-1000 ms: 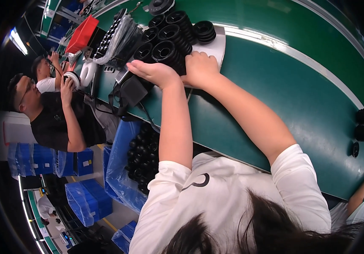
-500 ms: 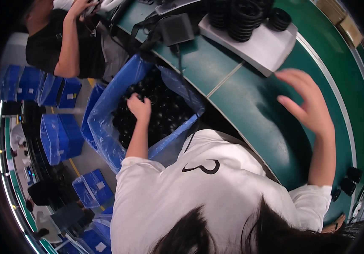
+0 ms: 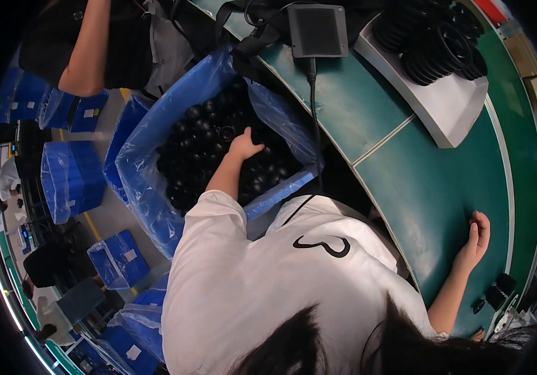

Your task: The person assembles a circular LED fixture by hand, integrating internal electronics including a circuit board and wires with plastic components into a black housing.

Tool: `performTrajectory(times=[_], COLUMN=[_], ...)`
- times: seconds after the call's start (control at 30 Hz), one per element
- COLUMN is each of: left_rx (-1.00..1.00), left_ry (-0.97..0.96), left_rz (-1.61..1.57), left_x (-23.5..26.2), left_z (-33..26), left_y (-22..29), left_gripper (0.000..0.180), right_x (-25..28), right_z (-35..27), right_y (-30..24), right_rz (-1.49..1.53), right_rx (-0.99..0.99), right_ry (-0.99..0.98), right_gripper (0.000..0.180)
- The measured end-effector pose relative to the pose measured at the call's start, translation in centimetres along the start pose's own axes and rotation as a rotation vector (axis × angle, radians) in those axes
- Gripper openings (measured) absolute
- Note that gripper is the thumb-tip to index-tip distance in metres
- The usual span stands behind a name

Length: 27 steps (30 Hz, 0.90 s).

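My left hand point(image 3: 244, 146) reaches into a bin lined with blue plastic film point(image 3: 137, 164), over a heap of glossy black round parts point(image 3: 201, 128). Its thumb stands apart from the fingers, some of which are hidden, and I see nothing held in it. My right hand point(image 3: 473, 245) is over the green worktable point(image 3: 428, 187) on the right, its fingers loosely bent and apart from the thumb, with nothing visible between them. Farther up the table, a pale tray point(image 3: 446, 115) bears stacks of black ribbed rings point(image 3: 438, 56).
A dark boxy device point(image 3: 318, 31) with a cable lies at the table's far edge. Some small black parts point(image 3: 496, 290) sit at the right. Blue crates point(image 3: 71, 178) stand on the floor to the left. A person in black point(image 3: 118, 47) is beyond the bin.
My left hand has shifted right within the bin's heap. My right hand has drawn back from near the pale tray toward my body. The whole view has shifted too.
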<state>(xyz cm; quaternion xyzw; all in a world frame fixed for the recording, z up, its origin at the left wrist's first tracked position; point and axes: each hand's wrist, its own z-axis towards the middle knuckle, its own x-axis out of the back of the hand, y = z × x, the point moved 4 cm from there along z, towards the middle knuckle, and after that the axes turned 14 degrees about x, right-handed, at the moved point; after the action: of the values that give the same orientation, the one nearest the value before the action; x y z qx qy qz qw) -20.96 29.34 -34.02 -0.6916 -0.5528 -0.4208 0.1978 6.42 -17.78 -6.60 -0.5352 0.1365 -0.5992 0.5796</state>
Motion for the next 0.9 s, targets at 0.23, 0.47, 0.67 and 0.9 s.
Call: performTrajectory(times=[0.23, 0.47, 0.67, 0.9], left_rx=[0.096, 0.018, 0.061, -0.247], left_ry=[0.193, 0.232, -0.037, -0.289], left_rz=[-0.249, -0.547, -0.378, -0.163], left_x=[-3.4, -2.6, -1.5, -2.5], left_z=[-0.7, -0.9, -2.3, -3.5], left_y=[-0.3, -2.9, -1.4, 0.3], left_gripper=[0.071, 0.053, 0.06, 0.09], right_x=[-0.1, -0.1, -0.6, -0.9], right_z=[0.4, 0.5, 0.9, 1.0], right_y=[0.1, -0.2, -0.8, -1.1], right_rz=[-0.11, -0.168, -0.171, -0.189], right_rx=[-0.057, 0.015, 0.026, 0.053], right_ry=[-0.006, -0.053, -0.061, -0.082], right_gripper=[0.018, 0.02, 0.017, 0.017])
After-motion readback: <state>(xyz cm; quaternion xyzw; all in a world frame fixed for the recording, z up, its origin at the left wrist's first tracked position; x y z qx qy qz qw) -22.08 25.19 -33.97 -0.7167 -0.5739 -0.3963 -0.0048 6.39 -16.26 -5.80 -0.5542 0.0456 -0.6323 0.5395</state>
